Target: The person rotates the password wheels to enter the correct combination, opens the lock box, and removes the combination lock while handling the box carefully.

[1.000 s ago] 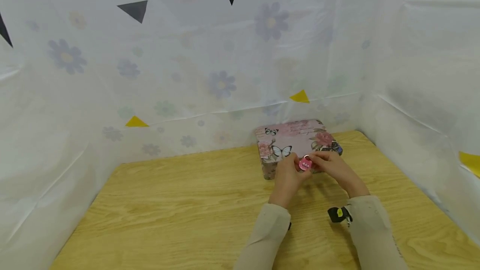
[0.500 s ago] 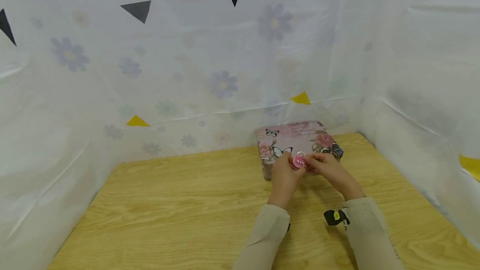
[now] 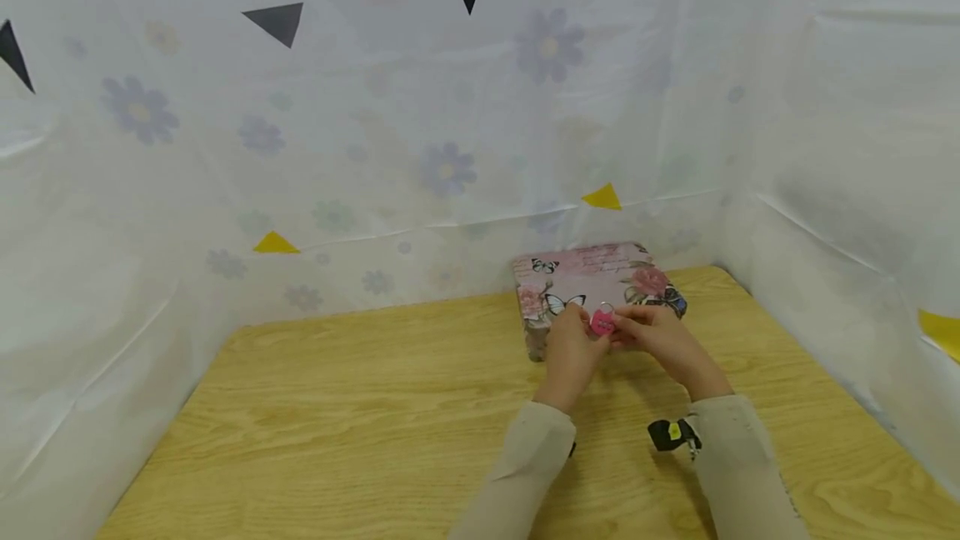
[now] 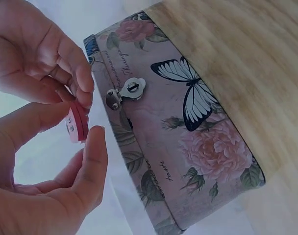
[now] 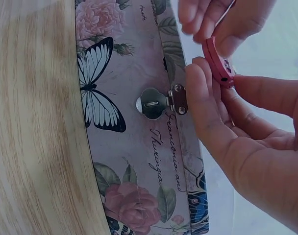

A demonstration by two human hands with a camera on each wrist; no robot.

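A small pink combination padlock with a silver shackle is held between both hands, in front of the box and raised off the table. My left hand pinches it from the left and my right hand from the right. Its number dials show faintly in the left wrist view, where the pink padlock is seen edge-on. Behind the hands lies a pink box printed with butterflies and roses. On its front, the metal hasp hangs with nothing through its slot.
The wooden table stretches to the left and front of the hands. White flowered sheeting rises behind the box, and more sheeting stands at the right.
Both hands have shifted slightly left with the padlock and tilted it a little. The box stays in place.
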